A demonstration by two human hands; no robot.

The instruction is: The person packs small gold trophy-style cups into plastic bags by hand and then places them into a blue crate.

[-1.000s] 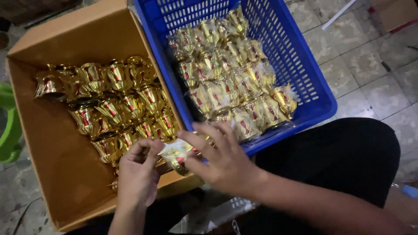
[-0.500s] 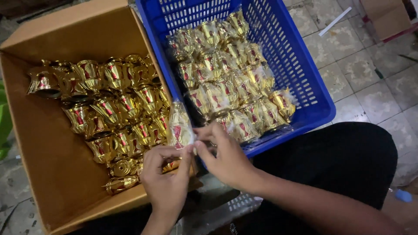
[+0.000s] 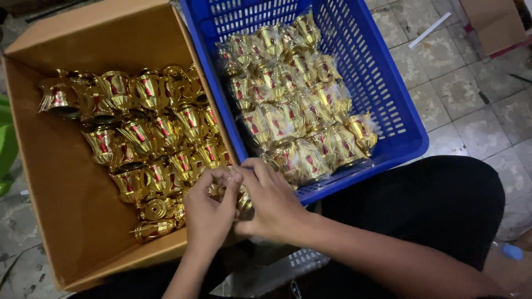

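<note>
Left: cardboard box (image 3: 50, 210) on the tiled floor (image 3: 476, 111), part-filled with bare gold cups (image 3: 149, 133) with red trim, lying in loose rows toward the far and right side; near-left part of the box floor is bare.

Centre: both hands meet over the box's near right corner. Left hand (image 3: 208, 213) and right hand (image 3: 271, 202) are closed together on one small gold cup (image 3: 242, 204), mostly hidden between the fingers. Grip on both: narrow, pinching that piece. Can't tell if a clear wrap is on it; too covered.

Right: blue plastic crate (image 3: 399, 111) holding the same gold cups in clear bags (image 3: 293, 105), piled toward its near side. A dark trouser leg sits below the crate.

Step, as I read it: handling one cup between box and crate, likely at the bagging stage.

Next move calls for: a firm pinch, both hands working together, then a short carry right into the crate.
</note>
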